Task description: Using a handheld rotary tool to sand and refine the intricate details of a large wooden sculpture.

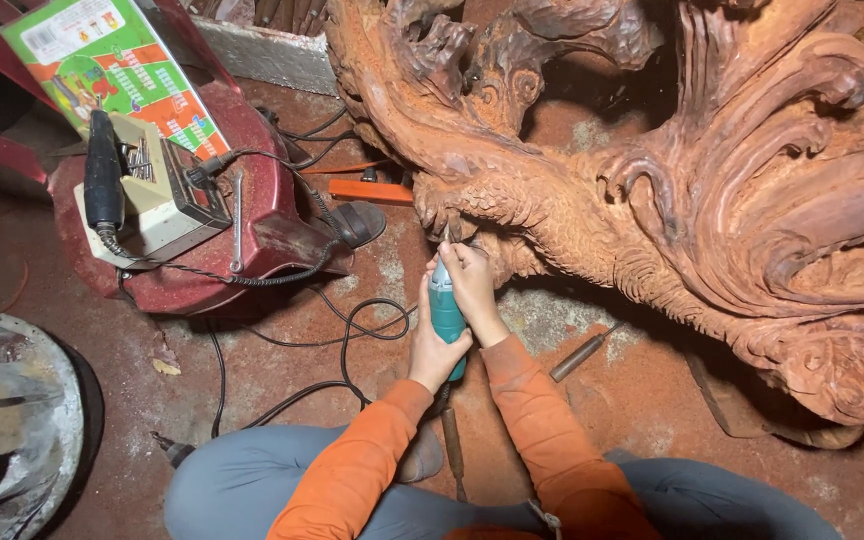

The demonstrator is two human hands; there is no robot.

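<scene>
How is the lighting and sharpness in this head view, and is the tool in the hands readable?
Head view: warm reddish light, sharp centre; the teal rotary tool in the left hand and right hand is clear; deep shadows in the wood carving; edges bend slightly.

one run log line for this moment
hands: left hand and right hand both grip teal rotary tool | tip: against carved wood sculpture | nearby: red chair

Teal rotary tool [446, 315]; reddish-brown wood carving [712, 190]; orange sleeves [542, 430]; dark red chair [252, 240].
</scene>
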